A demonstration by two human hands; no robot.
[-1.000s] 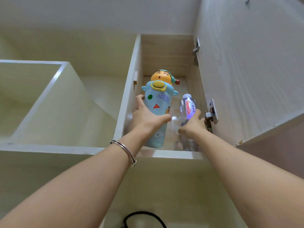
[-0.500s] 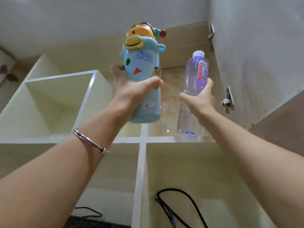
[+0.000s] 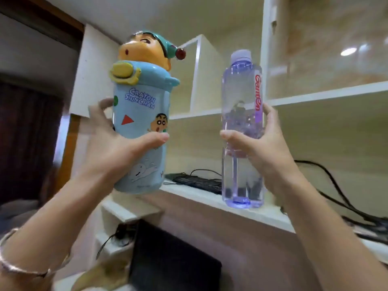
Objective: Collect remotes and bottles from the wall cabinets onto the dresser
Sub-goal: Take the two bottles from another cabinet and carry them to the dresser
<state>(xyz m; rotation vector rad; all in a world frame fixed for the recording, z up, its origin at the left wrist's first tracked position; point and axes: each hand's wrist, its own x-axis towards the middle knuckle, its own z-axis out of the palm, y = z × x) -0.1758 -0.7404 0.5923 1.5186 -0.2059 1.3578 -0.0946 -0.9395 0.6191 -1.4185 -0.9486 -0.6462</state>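
The person's left hand [image 3: 117, 141] is wrapped around the middle of a blue cartoon bottle [image 3: 140, 127], thumb across the front and fingers behind it. The right hand [image 3: 258, 143] grips a clear water bottle [image 3: 241, 114] at about mid-height. Both bottles are upright in the air, side by side but apart, in front of the open shelves [image 3: 315, 95]. A ledge [image 3: 210, 196] with a dark keyboard [image 3: 199, 182] and black cables [image 3: 336, 190] runs behind and below them. No dresser can be made out for certain in this view.

The step in hand appears to be carrying both bottles to the dresser. To do it well, each bottle should stay upright with a firm hold around its body. The cartoon bottle looks top-heavy with its figure lid, so a hold lower down would steady it less. The bottles should pass clear of the shelf edges and the cables, and be set down flat, one after the other.
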